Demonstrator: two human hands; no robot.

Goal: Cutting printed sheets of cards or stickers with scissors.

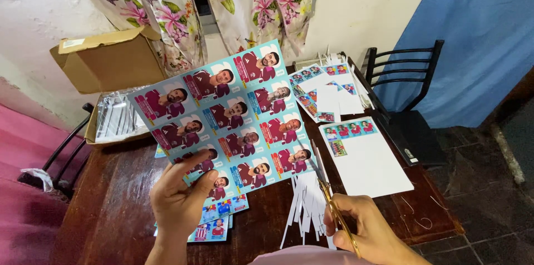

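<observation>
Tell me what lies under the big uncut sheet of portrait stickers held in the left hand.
Below the large light-blue uncut sticker sheet, gripped by the left hand, small cut sticker strips lie on the dark wooden table. Anything further under the sheet is hidden.

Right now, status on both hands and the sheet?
Left hand grips printed card sheet at its lower edge, held up. Right hand holds scissors, blades at the sheet's right edge. Paper strips piled on table below.

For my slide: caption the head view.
Left hand holds a sticker sheet while right hand works scissors at its edge.
</observation>
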